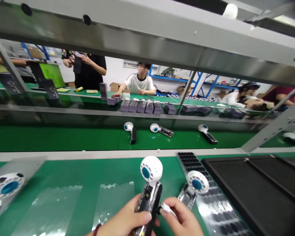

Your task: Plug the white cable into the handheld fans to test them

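My left hand (126, 216) is wrapped round the dark handle of a handheld fan (151, 167). The fan stands nearly upright, its round white head with a blue centre on top and parts showing in the handle. Beside the handle, my right hand (183, 218) pinches a small white plug (168, 209) between thumb and finger. A small black piece sits at its tip, close to the fan's side; whether it touches cannot be made out. Just past my right hand lies a second fan (197, 182) with its handle parts exposed, partly over a sheet of black round stickers (221, 203).
A black tray (250, 186) lies at right. Clear plastic sheets (56, 203) and another fan (8, 186) are at left. Beyond the white rail several fans (128, 127) lie on a green belt. Purple boxes (142, 106) and co-workers are farther back. A metal beam (147, 36) crosses overhead.
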Demonstrator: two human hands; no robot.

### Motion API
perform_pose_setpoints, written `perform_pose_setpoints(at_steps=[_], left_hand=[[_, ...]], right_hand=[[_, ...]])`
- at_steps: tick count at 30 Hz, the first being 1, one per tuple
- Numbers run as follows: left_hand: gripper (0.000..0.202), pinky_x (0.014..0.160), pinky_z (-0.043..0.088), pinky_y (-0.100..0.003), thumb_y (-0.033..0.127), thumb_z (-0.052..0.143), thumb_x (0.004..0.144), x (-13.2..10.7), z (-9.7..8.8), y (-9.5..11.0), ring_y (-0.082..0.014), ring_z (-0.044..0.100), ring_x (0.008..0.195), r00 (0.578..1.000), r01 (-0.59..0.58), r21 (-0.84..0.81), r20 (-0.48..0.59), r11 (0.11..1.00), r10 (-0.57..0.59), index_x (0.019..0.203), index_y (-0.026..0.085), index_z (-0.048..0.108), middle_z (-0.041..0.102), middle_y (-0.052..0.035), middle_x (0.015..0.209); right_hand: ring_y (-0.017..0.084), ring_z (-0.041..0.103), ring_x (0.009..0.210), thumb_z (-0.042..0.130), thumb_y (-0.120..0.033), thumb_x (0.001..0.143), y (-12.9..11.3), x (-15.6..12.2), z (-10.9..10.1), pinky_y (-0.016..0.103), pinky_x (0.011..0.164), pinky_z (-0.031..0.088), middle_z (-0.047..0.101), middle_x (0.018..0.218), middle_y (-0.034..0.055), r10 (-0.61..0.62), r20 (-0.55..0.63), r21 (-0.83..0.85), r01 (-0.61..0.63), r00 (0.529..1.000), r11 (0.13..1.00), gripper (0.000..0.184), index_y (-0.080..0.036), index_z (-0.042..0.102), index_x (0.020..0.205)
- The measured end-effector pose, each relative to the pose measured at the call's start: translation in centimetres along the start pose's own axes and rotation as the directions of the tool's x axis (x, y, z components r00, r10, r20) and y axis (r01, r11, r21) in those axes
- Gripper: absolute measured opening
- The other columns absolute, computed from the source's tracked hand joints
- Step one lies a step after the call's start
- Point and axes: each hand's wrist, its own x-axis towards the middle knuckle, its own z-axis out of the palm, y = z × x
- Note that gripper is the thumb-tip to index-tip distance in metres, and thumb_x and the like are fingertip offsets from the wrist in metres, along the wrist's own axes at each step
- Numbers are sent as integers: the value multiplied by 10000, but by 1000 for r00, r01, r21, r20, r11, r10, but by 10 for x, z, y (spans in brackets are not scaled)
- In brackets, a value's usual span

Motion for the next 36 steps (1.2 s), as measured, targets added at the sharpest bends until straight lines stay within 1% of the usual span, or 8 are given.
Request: perform_pose_setpoints(at_steps=[2,6,8,13,18,21,29,36], left_hand=[[606,426,435,-186,375,704,557,2,0,-9,-122,582,469,999,16,118,-35,993,-12,1008,147,370,600,-34,685],[592,506,485,-247,167,599,627,2,0,-19,-163,614,575,982,-20,433,-159,901,99,1130,167,285,600,-18,729],[628,554,500,-281,139,554,631,2,1,-22,-180,620,617,972,-26,503,-190,864,140,1178,160,247,599,-35,787],[644,563,505,-316,175,531,628,2,1,-28,-205,622,613,957,-30,538,-228,842,180,1205,109,250,607,-73,820],[631,616,498,-301,148,525,642,3,-3,-30,-194,623,656,960,-15,598,-215,801,179,1217,125,265,620,-81,884],[635,615,492,-300,154,525,654,4,-5,-30,-196,621,661,965,0,630,-204,777,165,1228,137,255,631,-71,857],[617,583,488,-278,124,517,600,4,5,-28,-185,613,632,928,9,638,-291,770,230,1185,131,322,627,-39,795],[587,595,482,-272,149,513,622,1,6,-22,-182,608,642,946,44,688,-262,724,191,1180,139,332,632,-32,795]], right_hand=[[154,539,660,517,-299,702,-6,-1,2,217,615,408,580,679,-3,-19,-31,-61,17,999,998,123,-190,568,727],[156,554,698,478,-233,749,-12,-2,10,206,624,409,588,728,5,-143,-3,-304,136,990,943,109,-202,582,748],[144,547,704,452,-184,762,-12,-1,14,197,617,396,576,737,-3,-200,-26,-393,174,979,903,129,-213,577,758],[140,525,731,407,-148,775,-7,1,22,211,647,372,553,771,-6,-217,-50,-453,171,975,875,171,-223,561,774],[138,530,760,390,-141,779,-6,3,23,208,663,372,551,814,-9,-182,-30,-475,146,983,868,193,-234,558,795],[140,532,776,388,-128,777,-8,4,22,212,674,375,549,831,-12,-154,-2,-489,133,988,862,206,-245,556,805],[153,522,763,380,-79,760,-13,4,23,241,661,375,542,837,-5,-130,22,-583,119,991,804,241,-245,549,804],[159,521,772,380,-73,754,-8,2,24,259,667,381,551,852,-6,-155,24,-602,139,988,787,250,-248,547,819]])
